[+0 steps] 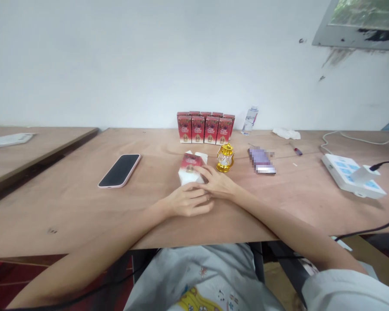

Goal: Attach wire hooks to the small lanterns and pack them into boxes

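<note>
A small red and white cardboard box (192, 160) lies on the table in front of me, its white flaps raised at the far end. My right hand (218, 182) grips its right side, fingers reaching over the printed face. At the near end, my left hand (189, 201) has its fingers curled round the box, partly under the right hand. What the fingertips cover at that end is hidden. Just beyond my right hand stands a small gold lantern (225, 159) with a clear middle, upright and apart from both hands.
Several matching red boxes (197, 129) stand upright in rows near the wall, beside a clear bottle (250, 120). A dark-screened phone (119, 171) lies left; a purple phone-like item (262, 161), screwdriver (297, 150), tissue (287, 133) and white power strip (352, 175) are right.
</note>
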`<state>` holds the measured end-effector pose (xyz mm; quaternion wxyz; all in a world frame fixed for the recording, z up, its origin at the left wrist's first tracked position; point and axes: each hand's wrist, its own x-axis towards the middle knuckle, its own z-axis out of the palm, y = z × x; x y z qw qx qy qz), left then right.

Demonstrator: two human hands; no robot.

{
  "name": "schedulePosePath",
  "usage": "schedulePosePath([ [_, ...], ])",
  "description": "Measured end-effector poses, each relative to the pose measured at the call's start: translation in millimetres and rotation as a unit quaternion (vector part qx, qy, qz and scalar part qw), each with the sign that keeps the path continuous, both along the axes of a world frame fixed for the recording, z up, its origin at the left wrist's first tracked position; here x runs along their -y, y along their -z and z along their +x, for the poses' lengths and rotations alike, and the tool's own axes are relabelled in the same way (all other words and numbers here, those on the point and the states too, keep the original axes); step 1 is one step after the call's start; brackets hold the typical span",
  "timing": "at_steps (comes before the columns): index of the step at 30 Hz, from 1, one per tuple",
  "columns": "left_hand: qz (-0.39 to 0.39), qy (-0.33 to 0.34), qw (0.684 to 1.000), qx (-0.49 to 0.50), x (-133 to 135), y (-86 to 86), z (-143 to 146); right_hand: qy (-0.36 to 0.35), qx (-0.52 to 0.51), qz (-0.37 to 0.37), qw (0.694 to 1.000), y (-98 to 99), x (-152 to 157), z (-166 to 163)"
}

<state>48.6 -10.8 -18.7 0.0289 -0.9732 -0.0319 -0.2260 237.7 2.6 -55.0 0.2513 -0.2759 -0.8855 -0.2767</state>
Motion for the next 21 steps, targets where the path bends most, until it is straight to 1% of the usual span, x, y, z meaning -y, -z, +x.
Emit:
schedulePosePath([
  [3,-0.091,-0.02,0.995,0.04,0.4,-2.7,-3.2,-0.018,-0.029,0.001,0.999,1.8,-0.3,1.4],
  [4,-0.106,-0.028,0.992,0.061,-0.2,-2.9,-4.9,-0.03,-0.045,-0.003,0.999,2.6,-0.8,2.1],
  [5,-0.101,-0.037,0.991,0.077,-1.0,-2.5,-6.7,-0.041,-0.064,-0.008,0.997,3.4,-1.3,2.8],
  [6,-0.073,-0.047,0.992,0.09,-1.9,-1.7,-8.4,-0.053,-0.084,-0.01,0.995,3.8,-1.7,3.4],
  [7,-0.023,-0.057,0.993,0.103,-2.9,-0.4,-9.7,-0.064,-0.103,-0.01,0.993,3.7,-1.9,3.8],
  [8,0.042,-0.067,0.99,0.117,-3.8,0.9,-10.7,-0.074,-0.12,-0.006,0.99,3.1,-1.7,4.1],
  [9,0.116,-0.074,0.981,0.136,-4.8,2.2,-11.3,-0.081,-0.133,-0.001,0.988,1.9,-1.2,4.3],
  [11,0.246,-0.082,0.949,0.181,-6.9,3.9,-11.2,-0.085,-0.154,0.009,0.984,-1.9,1.1,4.0],
  [12,0.288,-0.088,0.932,0.203,-8.2,4.2,-10.8,-0.082,-0.162,0.013,0.983,-4.2,2.7,3.7],
  [14,0.321,-0.103,0.91,0.239,-11.2,4.0,-10.2,-0.067,-0.176,0.024,0.982,-8.9,6.2,2.8],
  [15,0.319,-0.114,0.905,0.257,-13.0,3.7,-10.4,-0.06,-0.18,0.033,0.981,-10.9,7.9,2.2],
  [17,0.282,-0.147,0.901,0.294,-17.2,2.7,-12.2,-0.051,-0.179,0.059,0.981,-13.8,10.3,1.2],
  [19,0.226,-0.176,0.907,0.31,-22.3,1.6,-16.0,-0.042,-0.173,0.081,0.981,-15.1,11.2,0.5],
  [21,0.187,-0.183,0.919,0.294,-28.2,0.5,-20.5,-0.033,-0.164,0.091,0.982,-15.1,10.7,0.6],
])
